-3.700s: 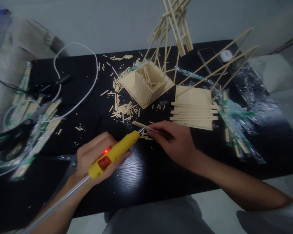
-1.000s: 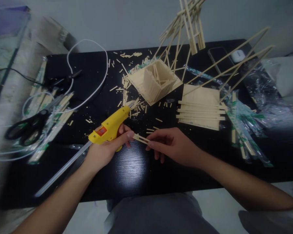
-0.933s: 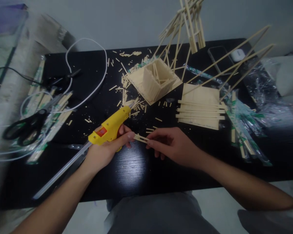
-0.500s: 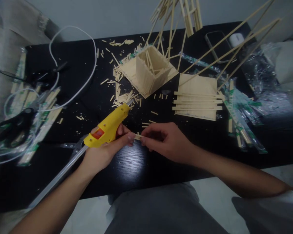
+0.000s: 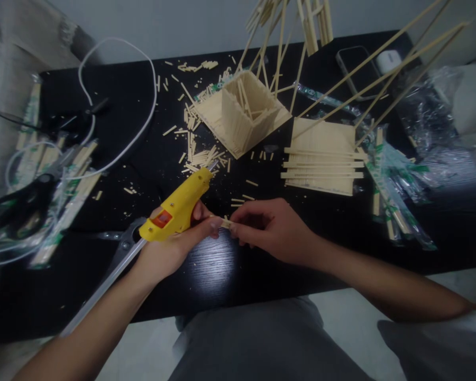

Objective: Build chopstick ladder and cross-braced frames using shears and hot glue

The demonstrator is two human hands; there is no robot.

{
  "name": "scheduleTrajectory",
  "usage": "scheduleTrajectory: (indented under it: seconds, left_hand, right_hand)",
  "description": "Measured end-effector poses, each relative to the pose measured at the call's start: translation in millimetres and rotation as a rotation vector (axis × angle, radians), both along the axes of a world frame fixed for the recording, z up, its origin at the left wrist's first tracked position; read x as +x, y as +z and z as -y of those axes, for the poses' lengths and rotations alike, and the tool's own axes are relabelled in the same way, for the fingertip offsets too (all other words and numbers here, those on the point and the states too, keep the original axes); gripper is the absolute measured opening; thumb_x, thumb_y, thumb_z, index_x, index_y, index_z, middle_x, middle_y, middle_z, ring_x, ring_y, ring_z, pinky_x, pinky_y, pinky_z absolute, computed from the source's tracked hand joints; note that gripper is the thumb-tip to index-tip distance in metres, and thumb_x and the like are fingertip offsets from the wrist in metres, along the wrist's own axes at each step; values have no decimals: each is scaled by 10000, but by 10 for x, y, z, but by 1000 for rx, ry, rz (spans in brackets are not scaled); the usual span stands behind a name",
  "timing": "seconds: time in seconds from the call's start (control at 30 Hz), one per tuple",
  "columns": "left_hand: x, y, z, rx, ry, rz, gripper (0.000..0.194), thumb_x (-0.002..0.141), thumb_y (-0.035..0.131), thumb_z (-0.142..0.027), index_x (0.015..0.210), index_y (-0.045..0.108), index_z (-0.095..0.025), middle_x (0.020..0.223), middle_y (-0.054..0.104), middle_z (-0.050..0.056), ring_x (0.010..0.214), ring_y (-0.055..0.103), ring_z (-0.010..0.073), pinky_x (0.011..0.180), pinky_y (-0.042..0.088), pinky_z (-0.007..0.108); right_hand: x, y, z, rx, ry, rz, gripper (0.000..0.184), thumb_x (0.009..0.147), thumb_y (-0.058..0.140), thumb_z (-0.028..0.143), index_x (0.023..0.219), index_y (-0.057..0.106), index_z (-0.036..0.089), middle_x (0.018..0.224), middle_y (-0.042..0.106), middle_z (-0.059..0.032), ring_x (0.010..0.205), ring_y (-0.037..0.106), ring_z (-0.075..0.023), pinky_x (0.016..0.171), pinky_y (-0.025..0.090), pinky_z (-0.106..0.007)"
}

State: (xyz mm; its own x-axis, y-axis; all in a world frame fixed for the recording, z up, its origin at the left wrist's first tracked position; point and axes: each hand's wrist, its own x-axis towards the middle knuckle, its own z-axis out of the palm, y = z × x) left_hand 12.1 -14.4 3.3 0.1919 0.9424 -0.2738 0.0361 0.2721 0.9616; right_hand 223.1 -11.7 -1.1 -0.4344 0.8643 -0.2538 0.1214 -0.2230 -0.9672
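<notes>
A yellow hot glue gun [image 5: 178, 206] rests in my left hand [image 5: 178, 241], its nozzle tilted up and away and a long clear glue stick [image 5: 103, 291] trailing from its back end. The thumb and a finger of that hand also pinch one end of some short wooden stick pieces [image 5: 225, 223]. My right hand [image 5: 275, 230] is closed in a pinch on the other end of them, so both hands meet low over the table. Fingers partly hide the pieces.
Beyond my hands stands a box of wooden sticks [image 5: 248, 114] on a square base, among scattered offcuts [image 5: 204, 157]. To its right lies a stick panel [image 5: 321, 137] with long upright sticks. Scissors [image 5: 24, 203], wrapped chopsticks [image 5: 69, 211] and a white cable [image 5: 155, 90] lie left; a phone [image 5: 357, 71] back right.
My hands hold nearly the same pose, both still pinching the small stick pieces. The view has shifted very slightly, and the glue gun's back end sits a little further right.
</notes>
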Motion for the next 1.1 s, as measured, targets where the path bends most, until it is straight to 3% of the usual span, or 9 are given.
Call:
scheduleTrajectory:
  seconds: [0.2,0.37,0.5,0.6,0.8,0.93,1.1]
  left_hand:
    - [-57,-7,-10,12,16,-57,343,813,849,-248,754,510,-237,715,693,-31,641,668,144,663,589,282]
    - [-127,27,-92,50,61,-47,366,823,850,-269,756,491,-246,693,679,-27,639,671,167,677,608,321]
    - [-162,37,-137,92,108,-35,365,839,838,-246,765,480,-247,699,677,-36,647,670,156,699,607,310]
    - [-185,25,-130,112,144,-12,358,837,837,-231,769,485,-240,722,669,-49,644,666,136,687,602,283]
    - [-214,-2,-113,104,180,47,336,860,839,-227,793,510,-231,793,696,-47,648,672,114,652,612,243]
    - [-220,-1,-119,93,208,61,314,870,840,-238,809,532,-229,809,705,-34,667,695,123,659,632,243]
    - [-243,-22,-115,113,279,71,321,862,863,-239,837,543,-224,851,717,-32,737,734,128,743,652,247]
  right_hand:
    - [44,47,-36,-47,57,4,118,904,788,286,874,771,173,715,737,6,632,674,-134,606,534,-248]
    - [144,104,-114,5,84,71,145,913,790,318,953,788,178,803,784,-25,712,729,-164,664,579,-274]
    - [222,141,-202,108,-65,3,113,873,774,215,982,759,190,928,802,-38,846,756,-177,771,605,-293]
    - [278,158,-280,120,-241,-85,84,826,754,165,875,702,210,808,751,-1,732,704,-156,722,591,-297]
    - [391,155,-362,159,-354,-137,67,783,699,169,765,688,233,687,645,9,583,575,-147,574,469,-312]
    - [450,230,-359,202,-420,-136,222,803,691,235,596,611,251,540,502,-3,490,448,-148,495,315,-321]
    - [521,286,-393,137,-393,-211,237,731,623,195,512,550,250,465,304,33,434,289,-125,455,193,-299]
